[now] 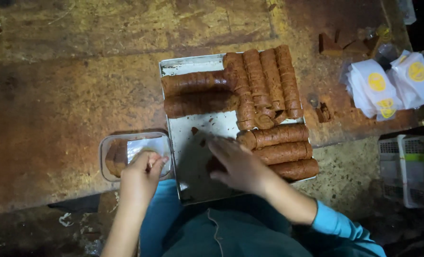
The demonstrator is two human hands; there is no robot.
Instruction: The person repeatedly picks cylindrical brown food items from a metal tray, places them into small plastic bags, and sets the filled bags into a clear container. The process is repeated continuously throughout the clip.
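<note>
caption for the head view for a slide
Left hand at a clear box, right hand on a metal tray of brown rolls.

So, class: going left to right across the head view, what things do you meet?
Clear plastic container → left hand → metal tray → right hand → brown rolls → white wrapped packets

Metal tray mostly blocked: brown rolls stacked across top right, two more lying across upper left, three along right edge lower down. Bare strip down tray middle-left, partly taken by right hand. Small clear container just beside tray's left edge, left hand over its near rim. Worn tabletop left and far side open, wide room. Right of tray: white wrapped packets near table edge, small brown scraps btwn. White crates below at right.
</note>
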